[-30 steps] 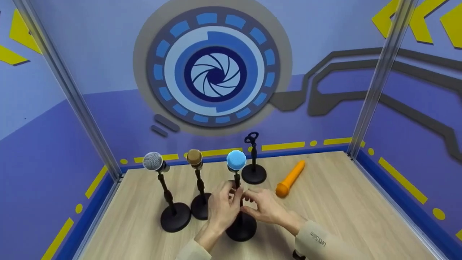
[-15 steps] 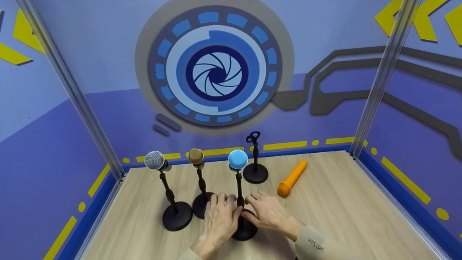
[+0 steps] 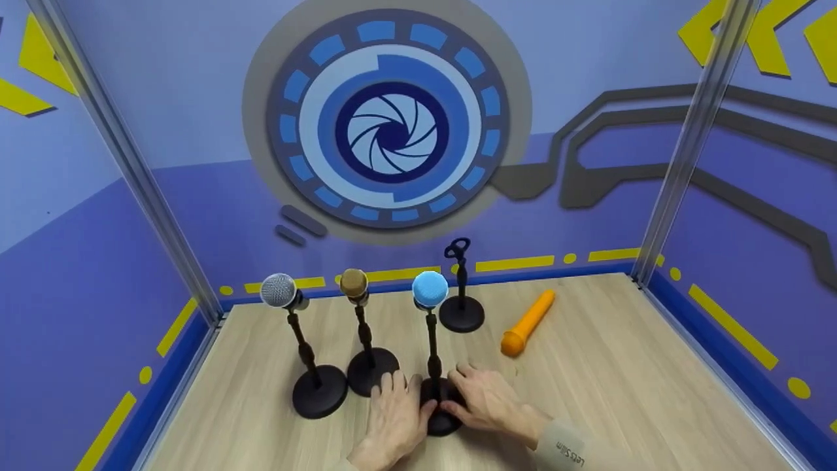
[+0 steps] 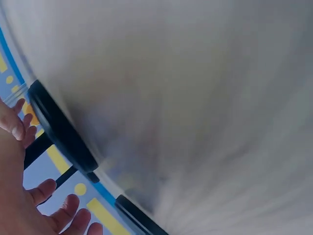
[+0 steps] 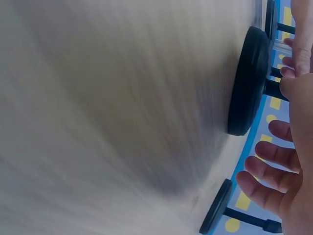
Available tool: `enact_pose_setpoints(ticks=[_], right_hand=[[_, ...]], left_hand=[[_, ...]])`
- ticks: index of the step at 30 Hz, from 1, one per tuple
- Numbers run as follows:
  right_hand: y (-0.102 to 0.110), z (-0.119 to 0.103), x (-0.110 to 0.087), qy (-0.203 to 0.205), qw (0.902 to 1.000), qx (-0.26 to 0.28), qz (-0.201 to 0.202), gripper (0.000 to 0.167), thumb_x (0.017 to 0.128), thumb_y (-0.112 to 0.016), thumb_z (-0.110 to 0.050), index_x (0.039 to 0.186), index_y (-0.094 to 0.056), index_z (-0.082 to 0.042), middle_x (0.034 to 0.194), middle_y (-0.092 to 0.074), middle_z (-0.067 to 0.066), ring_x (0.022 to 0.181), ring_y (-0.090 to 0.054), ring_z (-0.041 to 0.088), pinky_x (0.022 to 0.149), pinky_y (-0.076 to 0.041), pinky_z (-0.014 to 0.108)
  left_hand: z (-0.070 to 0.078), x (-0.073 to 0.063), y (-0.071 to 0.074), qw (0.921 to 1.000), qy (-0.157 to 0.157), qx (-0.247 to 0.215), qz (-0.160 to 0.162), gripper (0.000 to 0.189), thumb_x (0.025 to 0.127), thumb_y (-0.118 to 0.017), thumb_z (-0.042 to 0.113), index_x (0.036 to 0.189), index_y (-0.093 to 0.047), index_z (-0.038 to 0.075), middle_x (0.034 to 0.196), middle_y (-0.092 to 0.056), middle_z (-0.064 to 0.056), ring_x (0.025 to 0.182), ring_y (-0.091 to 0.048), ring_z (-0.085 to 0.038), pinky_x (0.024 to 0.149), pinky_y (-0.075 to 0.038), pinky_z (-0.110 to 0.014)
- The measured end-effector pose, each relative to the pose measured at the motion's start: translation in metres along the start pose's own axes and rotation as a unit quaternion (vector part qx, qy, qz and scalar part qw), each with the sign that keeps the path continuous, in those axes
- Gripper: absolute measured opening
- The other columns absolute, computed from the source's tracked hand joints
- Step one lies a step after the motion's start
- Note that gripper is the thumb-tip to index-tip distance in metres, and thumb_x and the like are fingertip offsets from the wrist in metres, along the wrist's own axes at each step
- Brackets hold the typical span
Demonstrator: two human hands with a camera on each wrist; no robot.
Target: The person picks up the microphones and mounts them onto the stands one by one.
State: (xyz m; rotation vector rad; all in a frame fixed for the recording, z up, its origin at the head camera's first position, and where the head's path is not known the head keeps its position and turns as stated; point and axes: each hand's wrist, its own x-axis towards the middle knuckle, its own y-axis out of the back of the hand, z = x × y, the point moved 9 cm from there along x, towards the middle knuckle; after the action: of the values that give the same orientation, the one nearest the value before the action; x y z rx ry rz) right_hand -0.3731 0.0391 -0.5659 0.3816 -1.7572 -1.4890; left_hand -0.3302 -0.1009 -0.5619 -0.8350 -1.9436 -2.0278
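In the head view, a light-blue-headed microphone (image 3: 430, 290) sits atop a black desk stand (image 3: 433, 343). My left hand (image 3: 393, 415) is at the left of that stand's round base (image 3: 444, 426), and my right hand (image 3: 492, 400) is at its right. Both thumbs point inward over the base, near the foot of the pole. Fingers look loosely extended in both wrist views, with the stand's dark disc (image 4: 61, 127) beside the left hand and the same disc (image 5: 249, 83) beside the right. Whether any fingertip touches the base, I cannot tell.
Left of my hands stand a silver-headed microphone (image 3: 279, 291) and a gold-headed microphone (image 3: 354, 283) on black stands. A bare stand (image 3: 461, 314) with a ring clip is behind. An orange microphone (image 3: 528, 324) lies on the wooden tabletop (image 3: 608, 366). Panels enclose the back and sides.
Both hands have slid down from the upper pole of the blue microphone's stand to its base, and their fingers have loosened. The stands and the orange microphone stay put.
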Motion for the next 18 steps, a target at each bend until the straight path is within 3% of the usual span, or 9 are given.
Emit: enact_pose_setpoints(ticks=[8,10,13,18], right_hand=[[-0.011,-0.003,-0.002,-0.007,0.9980,0.044,-0.044,0.036,0.103,-0.076,-0.049,0.113,-0.067,-0.015,0.097,-0.058,-0.002,0.077,-0.051,0.011,0.063,-0.047,0.031],[-0.012,-0.004,-0.002,-0.008,0.9978,0.046,-0.047,0.036,0.102,-0.077,-0.048,0.114,-0.066,-0.015,0.097,-0.058,-0.002,0.077,-0.051,0.011,0.062,-0.047,0.031],[-0.011,-0.004,-0.001,-0.006,0.9979,0.045,-0.047,0.036,0.101,-0.079,-0.047,0.114,-0.067,-0.016,0.097,-0.058,-0.002,0.076,-0.051,0.011,0.062,-0.048,0.031],[-0.012,-0.005,0.001,-0.006,0.9940,0.087,-0.065,0.033,0.103,-0.077,-0.043,0.119,-0.068,-0.015,0.099,-0.055,-0.003,0.075,-0.046,0.009,0.066,-0.043,0.027]], left_hand=[[0.006,-0.003,-0.012,0.9971,-0.020,0.038,-0.063,0.057,0.102,-0.071,0.059,0.134,-0.074,0.012,0.107,-0.065,-0.012,0.100,-0.059,-0.030,0.077,-0.052,-0.047],[0.008,-0.003,-0.013,0.9968,-0.027,0.044,-0.061,0.055,0.101,-0.072,0.058,0.132,-0.074,0.012,0.105,-0.064,-0.011,0.099,-0.057,-0.030,0.076,-0.051,-0.046],[0.012,-0.002,-0.009,0.9977,-0.037,0.046,-0.033,0.051,0.098,-0.077,0.055,0.127,-0.075,0.013,0.101,-0.061,-0.010,0.096,-0.056,-0.029,0.073,-0.048,-0.044],[0.015,-0.002,-0.008,0.9983,-0.043,0.038,-0.014,0.046,0.096,-0.081,0.048,0.127,-0.075,0.014,0.105,-0.060,-0.009,0.096,-0.055,-0.028,0.071,-0.046,-0.042]])
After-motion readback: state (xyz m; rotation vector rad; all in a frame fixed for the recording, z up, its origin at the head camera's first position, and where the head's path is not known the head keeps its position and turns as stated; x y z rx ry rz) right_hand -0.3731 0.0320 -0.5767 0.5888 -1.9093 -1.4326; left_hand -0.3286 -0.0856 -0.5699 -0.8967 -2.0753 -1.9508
